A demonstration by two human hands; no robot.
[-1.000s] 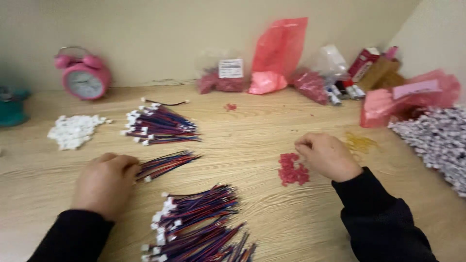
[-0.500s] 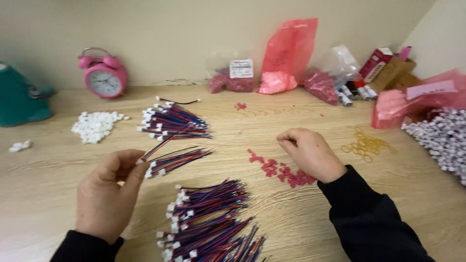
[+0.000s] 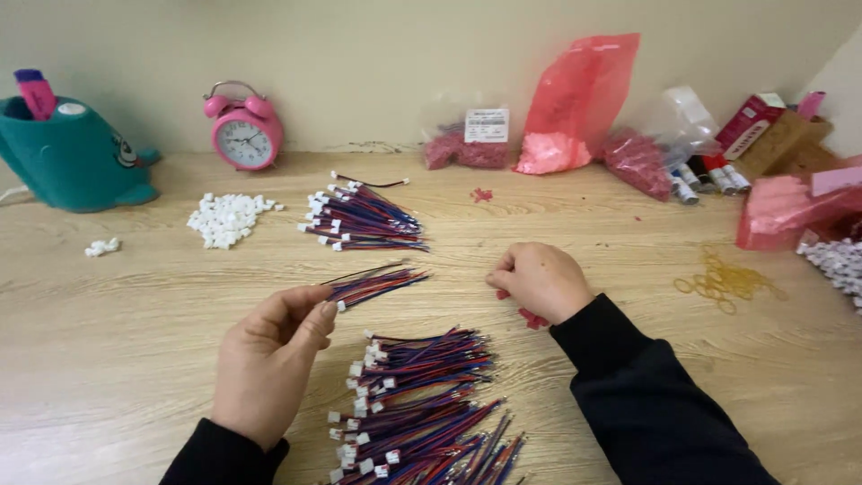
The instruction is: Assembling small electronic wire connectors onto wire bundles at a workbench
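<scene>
Left hand (image 3: 269,359) raised off the table (image 3: 135,359), thumb and fingers pinched on one end of a small bundle of red-and-blue wires (image 3: 377,285) fanning away to its upper right. Right hand (image 3: 541,281) curled knuckles-up, fingertips pressed together over small red pieces (image 3: 532,316) lying just under and behind it — whether one is actually gripped cannot be told. Just below the left hand's thumb side, between both forearms, a big heap of wires with white connectors (image 3: 422,404); beyond the held bundle, a smaller, tidier pile (image 3: 364,220) of the same. Far out past the left hand, loose white connector housings (image 3: 224,218). Judged by the piles — only a small share sorted out, the bulk near the wrists not yet handled
</scene>
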